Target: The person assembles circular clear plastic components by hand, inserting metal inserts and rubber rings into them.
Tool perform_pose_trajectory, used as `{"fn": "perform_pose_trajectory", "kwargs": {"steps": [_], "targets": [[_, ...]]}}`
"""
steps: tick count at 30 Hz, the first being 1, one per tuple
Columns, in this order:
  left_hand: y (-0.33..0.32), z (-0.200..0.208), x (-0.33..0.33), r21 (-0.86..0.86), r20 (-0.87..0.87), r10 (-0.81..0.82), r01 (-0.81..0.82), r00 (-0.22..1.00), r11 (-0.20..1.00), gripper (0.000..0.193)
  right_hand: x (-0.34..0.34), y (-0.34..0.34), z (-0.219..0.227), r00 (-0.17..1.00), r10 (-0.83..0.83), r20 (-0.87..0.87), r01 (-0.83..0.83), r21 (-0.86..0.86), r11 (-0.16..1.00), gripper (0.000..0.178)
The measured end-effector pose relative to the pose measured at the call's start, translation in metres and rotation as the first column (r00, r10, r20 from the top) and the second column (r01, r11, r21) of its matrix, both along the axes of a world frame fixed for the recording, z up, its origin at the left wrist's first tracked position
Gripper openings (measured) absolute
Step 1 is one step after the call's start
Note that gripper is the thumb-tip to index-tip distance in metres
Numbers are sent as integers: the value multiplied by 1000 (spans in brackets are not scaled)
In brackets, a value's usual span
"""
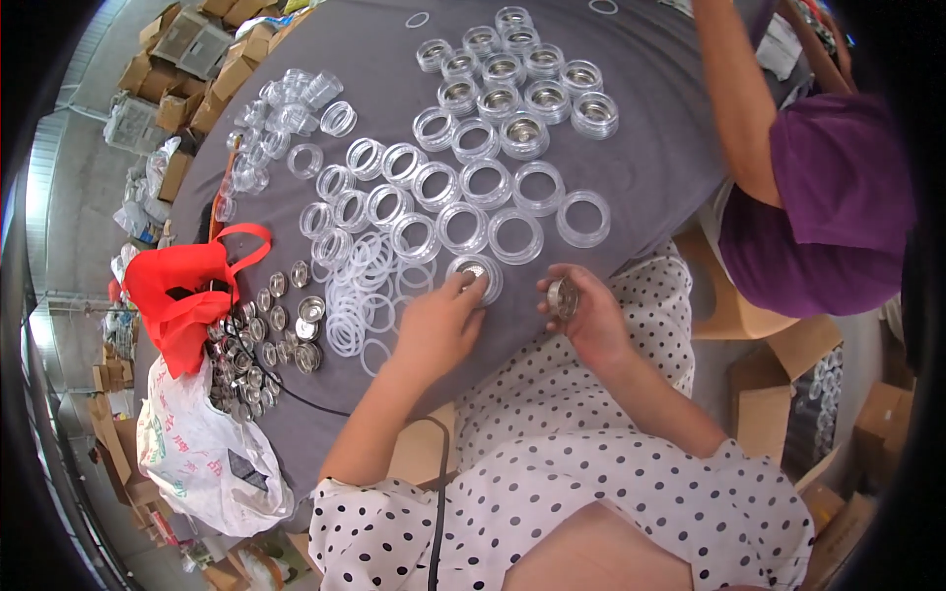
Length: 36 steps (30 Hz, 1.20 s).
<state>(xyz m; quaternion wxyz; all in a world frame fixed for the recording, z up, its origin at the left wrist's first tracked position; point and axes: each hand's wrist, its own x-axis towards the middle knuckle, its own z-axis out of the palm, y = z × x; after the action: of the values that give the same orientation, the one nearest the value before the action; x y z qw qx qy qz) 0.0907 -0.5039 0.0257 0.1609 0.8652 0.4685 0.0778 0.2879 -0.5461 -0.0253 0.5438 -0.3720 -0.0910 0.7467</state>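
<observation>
My left hand (434,327) is closed, its fingertips at a clear plastic ring (490,266) with a perforated metal insert inside; the fingers cover part of both. To the right, my right hand (597,330) is raised near the table edge, its fingers and thumb around a small round metal cup (563,296). Beyond my left hand stand several clear ring pieces (462,228) in rows. Thin translucent rings (347,320) lie in an overlapping heap to its left. Farther left is a pile of small metal cups (307,310).
Stacked clear rings with metal inserts (504,69) stand at the back. More clear rings (293,113) are heaped back left. A red bag (177,295) and white plastic bag (202,448) sit at the left edge, beside a black cable (440,492). A person in purple (838,187) is at the right.
</observation>
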Motion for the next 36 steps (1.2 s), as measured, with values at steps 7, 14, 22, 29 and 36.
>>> {"fn": "perform_pose_trajectory", "kwargs": {"steps": [7,14,22,29,36], "targets": [[25,6,-8,-197,-55,-96,84,994,977,37,-6,9,3,1000,17,5,-17,-65,998,26],[16,-4,-7,-116,-94,-83,72,992,991,38,-12,14,2,999,36,20,-35,-20,999,25],[16,-2,-9,-150,-31,-41,35,999,988,33,-10,12,0,998,54,-22,-54,-12,998,24],[15,6,-3,-101,-94,-65,56,993,993,32,-16,15,5,999,28,-22,-27,25,999,31],[-7,8,30,215,254,-316,266,914,940,28,-12,11,-5,992,94,-88,-82,134,988,36]]}}
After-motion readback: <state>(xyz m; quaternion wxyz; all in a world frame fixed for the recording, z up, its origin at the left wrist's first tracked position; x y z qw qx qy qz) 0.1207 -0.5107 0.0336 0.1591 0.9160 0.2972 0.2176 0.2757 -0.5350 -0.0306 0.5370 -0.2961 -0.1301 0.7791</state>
